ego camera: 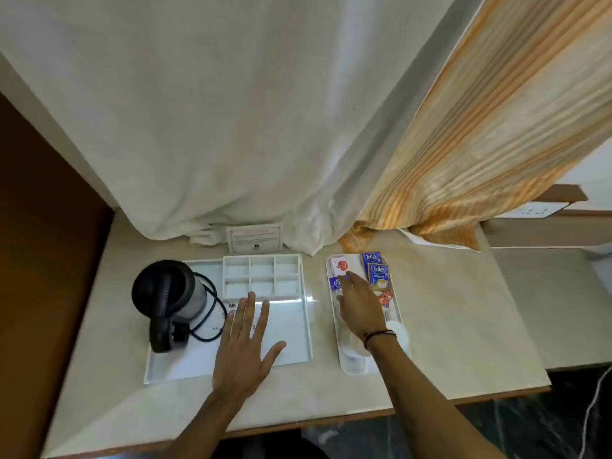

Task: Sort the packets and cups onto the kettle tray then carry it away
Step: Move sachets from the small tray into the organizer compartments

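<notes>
Soft daylight through curtain, tray glare, wide-angle warping.

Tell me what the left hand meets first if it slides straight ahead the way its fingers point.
Probably the near wall of the compartment organizer; the left hand points right at it across the kettle tray.

White curtain beside striped orange curtain; small printed card, text unreadable; wall socket plate, possibly.

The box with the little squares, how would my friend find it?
Start at the big white tray on the left of the counter, where the black kettle sits. At its far end, right of the kettle, stands the white divider box. Only it has six open compartments, all looking empty.
</notes>
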